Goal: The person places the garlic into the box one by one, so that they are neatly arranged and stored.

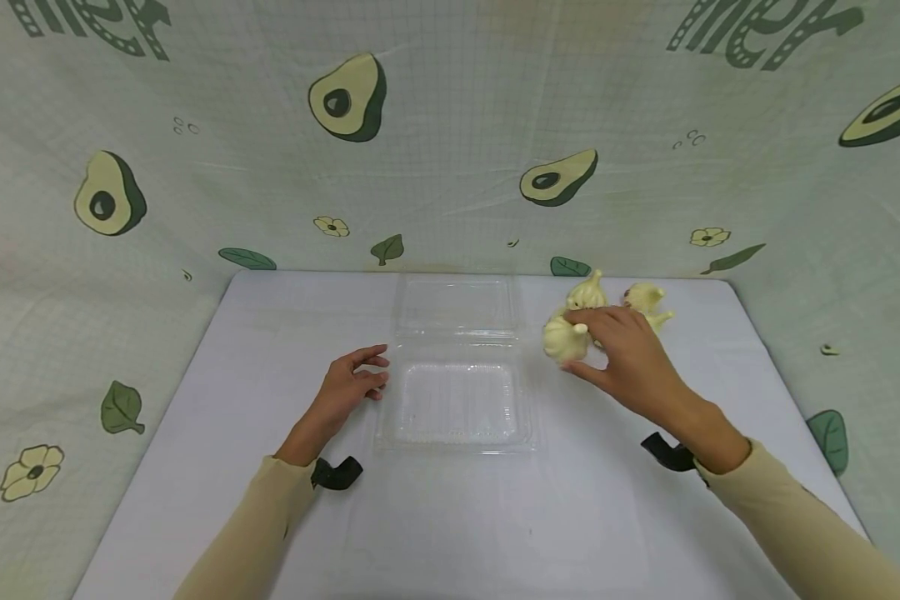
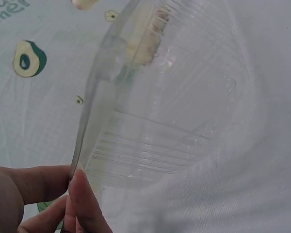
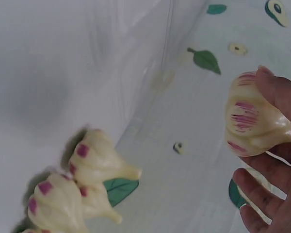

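A clear plastic clamshell container (image 1: 457, 408) lies unfolded on the white table, its lid (image 1: 457, 304) spread toward the back. At its left edge, my left hand (image 1: 352, 385) pinches the rim between thumb and fingers, seen closely in the left wrist view, where the container (image 2: 174, 107) fills the middle. My right hand (image 1: 630, 358) grips a garlic bulb (image 3: 247, 114), cream with pink streaks, right of the container. Other garlic bulbs (image 3: 99, 155) lie grouped by that hand; in the head view one bulb (image 1: 587, 292) sits behind it, and the hand partly hides others.
A white cloth covers the table (image 1: 457, 525). Around its back and sides hangs a pale curtain (image 1: 450, 167) printed with avocados, leaves and flowers. Dark straps (image 1: 337, 473) show at both wrists.
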{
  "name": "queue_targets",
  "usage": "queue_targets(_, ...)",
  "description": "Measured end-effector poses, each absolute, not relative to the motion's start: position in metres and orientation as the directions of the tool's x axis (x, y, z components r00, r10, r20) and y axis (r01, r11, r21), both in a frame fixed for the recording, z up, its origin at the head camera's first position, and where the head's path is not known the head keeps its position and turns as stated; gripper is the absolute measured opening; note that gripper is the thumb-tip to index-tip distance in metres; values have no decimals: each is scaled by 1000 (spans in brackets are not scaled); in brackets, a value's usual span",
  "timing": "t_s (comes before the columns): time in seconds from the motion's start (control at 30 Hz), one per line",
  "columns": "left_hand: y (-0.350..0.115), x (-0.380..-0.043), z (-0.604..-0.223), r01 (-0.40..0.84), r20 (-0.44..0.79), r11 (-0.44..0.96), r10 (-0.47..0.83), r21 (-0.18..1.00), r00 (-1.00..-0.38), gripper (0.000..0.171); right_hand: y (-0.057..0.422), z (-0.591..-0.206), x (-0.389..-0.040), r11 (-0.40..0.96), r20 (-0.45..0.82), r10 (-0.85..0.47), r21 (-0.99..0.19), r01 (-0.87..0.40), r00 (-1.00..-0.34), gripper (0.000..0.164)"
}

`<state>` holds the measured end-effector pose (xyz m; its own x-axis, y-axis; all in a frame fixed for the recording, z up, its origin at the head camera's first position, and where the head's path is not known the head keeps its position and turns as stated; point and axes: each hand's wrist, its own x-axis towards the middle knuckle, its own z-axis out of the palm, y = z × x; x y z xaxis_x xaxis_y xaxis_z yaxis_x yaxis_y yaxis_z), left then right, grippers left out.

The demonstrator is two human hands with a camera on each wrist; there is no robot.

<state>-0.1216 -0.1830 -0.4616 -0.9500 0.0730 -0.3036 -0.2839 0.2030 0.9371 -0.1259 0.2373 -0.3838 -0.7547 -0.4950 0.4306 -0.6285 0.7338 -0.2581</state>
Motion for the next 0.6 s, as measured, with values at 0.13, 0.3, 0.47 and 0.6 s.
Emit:
queue_targets(0.13, -183, -122, -462, -282, -303, 208, 76, 937, -950, 54, 214, -387, -126, 673, 424, -564, -261, -692, -709, 71)
queue_targets(0.3, -184, -123, -465, -275, -296, 203, 81, 940, -952, 54, 189, -392, -128, 607, 419, -639, -239, -758, -645, 70)
queue_targets(0.47, -184, -125, -467, -277, -296, 197, 76, 940, -952, 54, 167, -393, -132, 563, 391, -696, -222, -796, -602, 67)
queue_targets(0.6, -183, -126, -467, -283, -301, 201, 65, 938, -951, 54, 152, -392, -135, 532, 356, -734, -230, -815, -579, 65)
